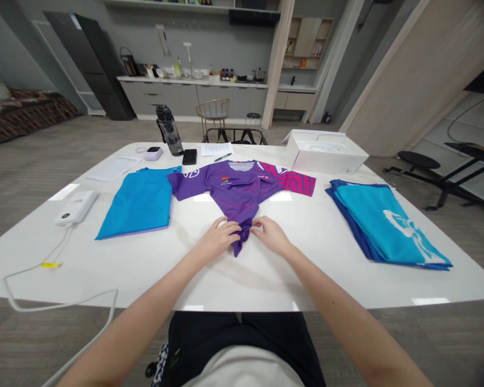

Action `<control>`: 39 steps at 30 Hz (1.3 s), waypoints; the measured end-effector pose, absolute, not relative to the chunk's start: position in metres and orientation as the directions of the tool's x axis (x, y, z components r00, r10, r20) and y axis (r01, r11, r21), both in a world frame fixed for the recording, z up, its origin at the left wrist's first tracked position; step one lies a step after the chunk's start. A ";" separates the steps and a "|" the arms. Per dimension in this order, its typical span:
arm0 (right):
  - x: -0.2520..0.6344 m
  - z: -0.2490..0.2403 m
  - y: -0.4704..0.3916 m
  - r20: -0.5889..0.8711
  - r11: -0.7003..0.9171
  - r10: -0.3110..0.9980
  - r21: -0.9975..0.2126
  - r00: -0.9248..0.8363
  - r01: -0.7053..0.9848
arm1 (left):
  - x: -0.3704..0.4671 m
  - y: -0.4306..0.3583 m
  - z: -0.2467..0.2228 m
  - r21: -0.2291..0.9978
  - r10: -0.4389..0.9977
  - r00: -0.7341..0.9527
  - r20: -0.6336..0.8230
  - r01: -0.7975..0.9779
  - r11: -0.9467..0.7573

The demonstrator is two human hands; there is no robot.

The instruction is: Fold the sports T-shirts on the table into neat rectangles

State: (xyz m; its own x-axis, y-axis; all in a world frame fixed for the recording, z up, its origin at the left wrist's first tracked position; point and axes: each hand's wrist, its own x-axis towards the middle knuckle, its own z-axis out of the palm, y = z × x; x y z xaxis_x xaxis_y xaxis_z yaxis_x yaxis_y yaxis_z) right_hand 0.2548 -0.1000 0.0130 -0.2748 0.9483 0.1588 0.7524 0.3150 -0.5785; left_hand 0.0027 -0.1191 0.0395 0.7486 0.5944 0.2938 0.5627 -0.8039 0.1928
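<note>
1. Head view: a purple shirt [236, 185] is lying midway along the bench [312, 231], its collar [242, 166] facing the far edge and its bunched hem [241, 242] pointing toward the near edge.
2. The left hand [215, 239] is touching the hem; I cannot tell whether its grip is clamping cloth. The right hand [271, 234] appears to be pinching the opposite side.
3. Seemingly, both hands are arranging the hem; limp cloth is probably calling for coordinated handling next.
</note>
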 end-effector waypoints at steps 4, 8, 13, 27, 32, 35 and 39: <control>0.253 0.017 -0.100 0.213 0.322 0.946 -0.557 -0.243 0.765 | 0.006 -0.110 0.054 0.567 0.765 0.446 0.464 0.515 -0.644; 0.232 0.024 -0.105 0.251 0.306 0.947 -0.508 -0.202 0.805 | 0.015 -0.105 0.070 0.875 0.910 0.075 0.408 0.251 -0.413; 0.185 0.026 -0.108 0.233 0.165 0.971 -0.479 -0.056 0.862 | 0.035 -0.102 0.079 0.948 0.947 -0.056 0.316 -0.006 -0.317; 0.252 0.025 -0.100 0.239 0.303 0.944 -0.362 -0.227 0.881 | -0.033 -0.098 0.074 0.935 0.911 -0.217 0.351 0.025 -0.354; 0.284 0.031 -0.116 0.311 0.234 0.941 -0.303 -0.136 0.924 | -0.043 -0.104 0.070 0.930 0.902 -0.223 0.368 0.077 -0.360; 0.299 0.040 -0.121 0.381 0.196 0.922 -0.308 -0.068 0.931 | -0.045 -0.104 0.072 0.916 0.878 -0.262 0.401 0.095 -0.390; 0.323 0.062 -0.133 0.487 0.210 0.872 -0.307 -0.036 0.928 | -0.056 -0.104 0.082 0.894 0.830 -0.332 0.448 0.135 -0.428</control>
